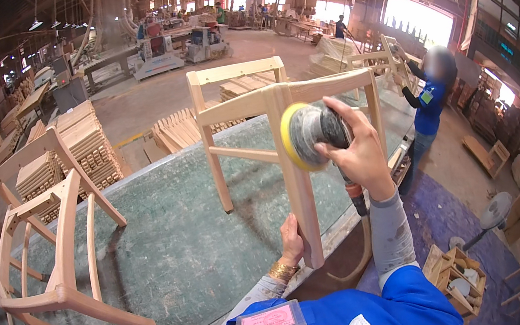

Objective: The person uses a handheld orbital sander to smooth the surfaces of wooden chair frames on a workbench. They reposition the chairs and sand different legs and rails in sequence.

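My right hand [365, 147] grips a round, air-hosed orbital sander [313, 131] with a yellow-edged pad. That pad is against the upper part of the near leg [307, 216] of a bare wooden chair frame [235, 107]. Lower down, my left hand [291, 242] is closed around the same leg, its fingers partly hidden behind the wood. The frame stands tilted on the green-topped workbench [178, 242], and its near leg reaches past the bench's front edge. From the sander's handle, a hose [361, 248] drops below the bench.
Another wooden chair frame [66, 285] rests on the bench at the left. Beyond the bench are stacked wooden parts [85, 141]. At the right, a co-worker in blue [430, 96] handles a chair frame. A fan [495, 209] and a wooden crate [456, 281] stand on the right-hand floor.
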The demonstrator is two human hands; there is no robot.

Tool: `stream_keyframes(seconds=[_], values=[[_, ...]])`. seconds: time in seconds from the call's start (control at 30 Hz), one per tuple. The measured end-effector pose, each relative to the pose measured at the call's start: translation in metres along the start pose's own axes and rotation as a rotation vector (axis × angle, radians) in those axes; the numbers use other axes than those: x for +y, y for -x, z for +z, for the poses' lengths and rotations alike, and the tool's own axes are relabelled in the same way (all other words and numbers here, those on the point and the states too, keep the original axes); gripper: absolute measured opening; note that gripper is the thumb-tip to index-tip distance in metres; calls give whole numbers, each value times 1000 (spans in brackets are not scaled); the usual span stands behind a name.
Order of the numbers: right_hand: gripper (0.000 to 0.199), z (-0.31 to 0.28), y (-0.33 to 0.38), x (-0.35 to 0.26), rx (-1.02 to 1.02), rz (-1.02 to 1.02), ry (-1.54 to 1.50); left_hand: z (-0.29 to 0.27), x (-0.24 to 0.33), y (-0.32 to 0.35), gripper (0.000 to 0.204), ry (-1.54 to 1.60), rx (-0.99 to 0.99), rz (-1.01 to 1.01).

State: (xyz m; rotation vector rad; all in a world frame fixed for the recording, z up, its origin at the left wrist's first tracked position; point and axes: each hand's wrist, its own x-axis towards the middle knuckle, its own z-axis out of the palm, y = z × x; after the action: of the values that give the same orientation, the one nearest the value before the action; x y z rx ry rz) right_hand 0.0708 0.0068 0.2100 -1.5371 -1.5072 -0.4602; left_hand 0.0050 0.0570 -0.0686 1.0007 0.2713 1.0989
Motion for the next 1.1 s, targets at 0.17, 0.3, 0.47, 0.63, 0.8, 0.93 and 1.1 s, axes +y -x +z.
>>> stream_keyframes(seconds=[0.17,0.3,0.47,0.63,0.8,0.93,1.1], values=[[70,9,-19,6,110,59,75,12,6,10,40,33,-10,-32],[69,4,-10,12,86,86,38,13,13,11,39,-31,-17,-1],[70,6,-9,0,50,126,58,8,10,8,39,61,-11,-64],[70,5,-13,7,55,93,62,15,15,7,40,80,6,-77],[71,8,-30,0,-19,-20,82,4,6,1,40,-18,27,-26],[69,4,-90,27,-29,-9,91,9,2,1,40,18,-1,-42],[70,-4,-120,39,118,-13,275,9,2,0,38,15,13,-13]])
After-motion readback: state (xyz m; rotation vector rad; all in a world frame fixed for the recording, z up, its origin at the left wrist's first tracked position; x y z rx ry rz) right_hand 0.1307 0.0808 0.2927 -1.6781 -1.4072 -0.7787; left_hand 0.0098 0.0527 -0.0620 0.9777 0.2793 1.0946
